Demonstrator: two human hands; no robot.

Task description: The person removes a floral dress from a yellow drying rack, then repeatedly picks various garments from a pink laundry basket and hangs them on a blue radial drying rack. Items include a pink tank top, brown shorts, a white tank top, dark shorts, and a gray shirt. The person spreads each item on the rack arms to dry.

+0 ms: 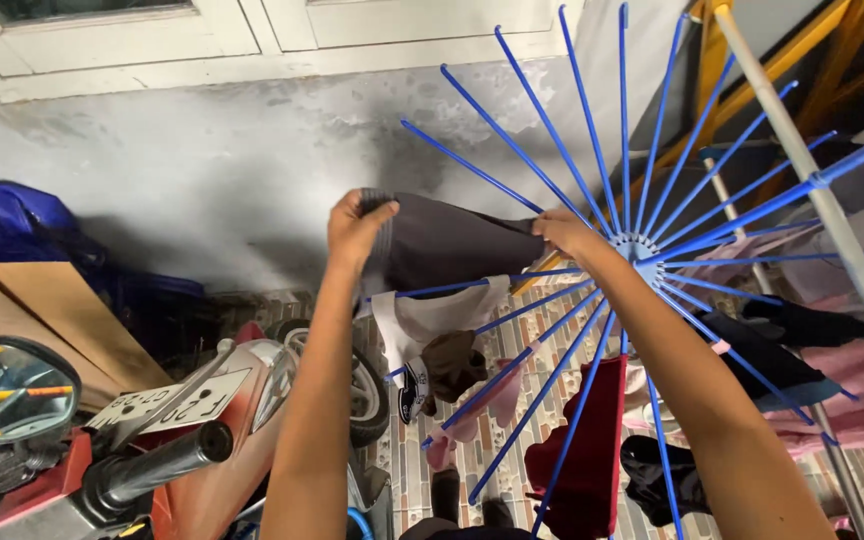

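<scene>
A: What do the two hands hold?

B: Both hold the same dark grey garment (452, 240). The left hand (355, 228) is clenched on its ribbed edge, at about 9 o'clock from the cloth. The right hand (564, 232) grasps the other end, at 3 o'clock from the cloth, just beside the hub of the blue drying rack (638, 247).

A: Where is the garment compared to the rack?

B: It is stretched between the hands, above one blue spoke that points toward 9 o'clock from the hub. I cannot tell if it already touches the spoke.

A: What else hangs there?

B: Under the grey garment, at 6 o'clock from it, a white cloth (422, 325) hangs on the spokes, and a brown piece (452, 362) is just below that. A dark red cloth (592, 440) hangs at about 7 o'clock from the hub, and pink clothes (852, 390) at 4 o'clock.

A: And on the left side?

B: A red scooter (222, 440) stands at 7 o'clock from the left hand, with its round mirror (7, 390) and black handle grip (157, 465). Behind is a stained grey wall (202, 160).
</scene>
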